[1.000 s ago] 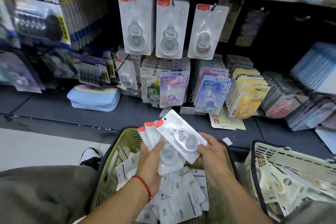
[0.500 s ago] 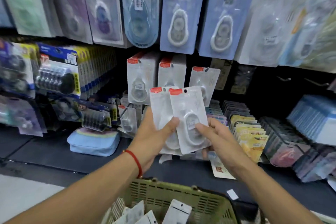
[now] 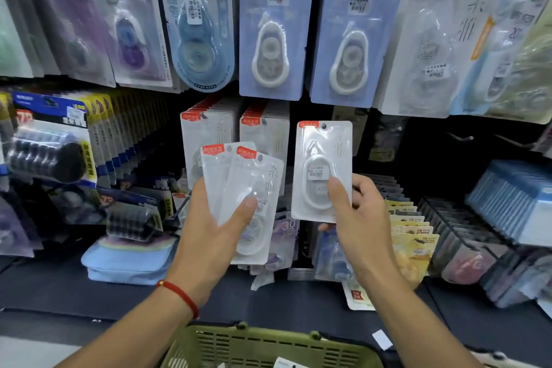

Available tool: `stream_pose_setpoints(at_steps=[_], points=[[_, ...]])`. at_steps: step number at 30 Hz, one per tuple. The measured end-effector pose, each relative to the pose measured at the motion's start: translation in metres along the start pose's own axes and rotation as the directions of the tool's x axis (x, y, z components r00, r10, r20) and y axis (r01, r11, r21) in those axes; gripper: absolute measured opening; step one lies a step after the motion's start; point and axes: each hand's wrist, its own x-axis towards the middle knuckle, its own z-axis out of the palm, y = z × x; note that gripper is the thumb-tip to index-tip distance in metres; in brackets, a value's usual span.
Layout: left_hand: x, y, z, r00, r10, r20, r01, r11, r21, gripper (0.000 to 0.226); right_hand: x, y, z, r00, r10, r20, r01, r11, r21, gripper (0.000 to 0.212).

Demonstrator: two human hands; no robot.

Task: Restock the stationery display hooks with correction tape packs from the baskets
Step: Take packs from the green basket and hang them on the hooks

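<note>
We see two bare hands raised in front of a display wall of stationery. The left hand (image 3: 209, 227) grips two correction tape packs (image 3: 251, 188), fanned one over the other, with the thumb pressed across the front pack and the other fingers hidden behind. Both packs are white with a small red label at the top corner, and they lean a little to the right. A thin red bracelet (image 3: 179, 297) sits on the left wrist.

The right hand (image 3: 363, 224) holds a single pack (image 3: 321, 164) upright, the thumb on its front over the clear blister and the fingers curled behind it. This pack stands just beside the two in the left hand, not touching them (a narrow dark gap shows between). Its hang hole is at the top, next to the red label; we cannot tell if it is on a hook.

Behind the held packs, two rows of the same white packs (image 3: 209, 134) hang on the wall. Above them hang two larger blue packs (image 3: 276, 30). At the bottom edge, the rim of a green basket (image 3: 268, 337) is in view, just below the wrists. A light blue pouch (image 3: 128, 260) lies on the dark shelf (image 3: 59, 293) at the left.
</note>
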Motion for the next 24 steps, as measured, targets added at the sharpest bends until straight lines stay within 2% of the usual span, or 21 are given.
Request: stream_pose_setpoints(at_steps=[6,8,10,11,12,14,16,17,19,22,24], points=[[-0.003,-0.002,-0.003,1.000,-0.003,-0.014,0.002,0.999,-0.039,0.063,0.000,0.001,0.003,0.998,0.016,-0.054,-0.017,1.000,-0.017,0.025],[-0.004,-0.002,-0.002,1.000,-0.018,-0.008,0.017,0.998,-0.067,0.064,0.000,0.005,0.000,0.997,0.015,-0.075,-0.029,0.983,-0.183,0.039],[-0.004,-0.002,-0.001,0.999,-0.036,0.004,0.036,0.993,-0.111,0.066,-0.007,0.011,-0.003,0.994,-0.037,-0.106,-0.011,0.905,-0.425,0.055],[-0.004,-0.003,0.001,0.999,-0.043,0.012,0.044,0.990,-0.130,0.067,-0.012,0.013,-0.003,0.994,-0.055,-0.091,0.006,0.886,-0.465,0.053],[-0.005,-0.004,0.002,0.999,-0.047,0.023,0.050,0.988,-0.144,0.067,-0.019,0.015,-0.001,0.998,-0.046,-0.043,0.023,0.903,-0.430,0.045],[-0.007,-0.007,0.006,0.997,-0.047,0.058,0.056,0.987,-0.152,0.068,-0.034,0.019,0.006,0.982,0.041,0.186,0.014,0.959,-0.284,0.019],[-0.008,-0.007,0.010,0.995,-0.055,0.083,0.067,0.986,-0.153,0.071,-0.045,0.023,0.013,0.916,0.056,0.397,0.012,0.986,-0.167,0.011],[-0.009,-0.006,0.012,0.994,-0.063,0.090,0.077,0.985,-0.153,0.073,-0.047,0.025,0.015,0.899,0.052,0.434,-0.010,0.995,-0.098,0.010],[-0.008,-0.008,0.015,0.991,-0.081,0.108,0.098,0.980,-0.171,0.073,-0.046,0.025,0.016,0.925,0.021,0.380,-0.019,1.000,-0.009,0.011],[-0.005,-0.014,0.015,0.985,-0.135,0.105,0.155,0.965,-0.210,0.066,-0.032,0.026,0.012,0.993,0.000,0.114,-0.006,0.999,0.051,0.010],[-0.003,-0.018,0.014,0.984,-0.156,0.085,0.169,0.971,-0.170,0.067,-0.019,0.022,0.005,1.000,-0.004,-0.015,0.005,0.998,0.068,0.011]])
